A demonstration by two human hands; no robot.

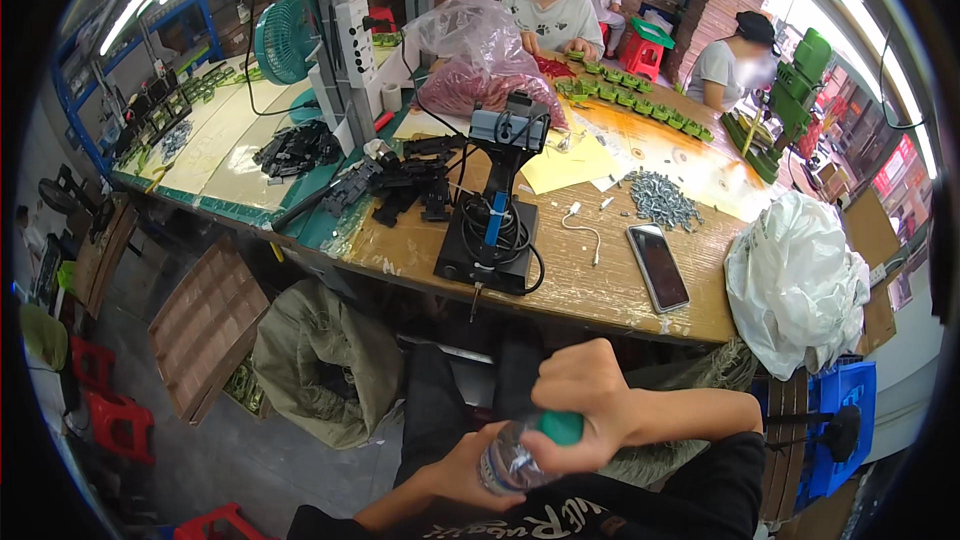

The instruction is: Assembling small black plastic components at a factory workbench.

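Over my lap, below the table's front edge, I hold a clear plastic bottle (510,459) tilted to the right. My left hand (468,472) wraps round its body. Closed about its green cap (561,427) is my right hand (588,402), fingers curled over the top and thumb along the near side. Part of the bottle is hidden behind my fingers. On the wooden table (590,290) ahead lie a phone (659,268) with a dark screen, a short white cable (583,230) and a pile of grey screws (662,200).
A black stand (487,240) with coiled cables stands at the table's front. A white plastic bag (797,280) sits at its right end. Co-workers (545,10) sit across, near rows of green parts (640,103). A sack (325,365) rests on the floor, left of my legs.
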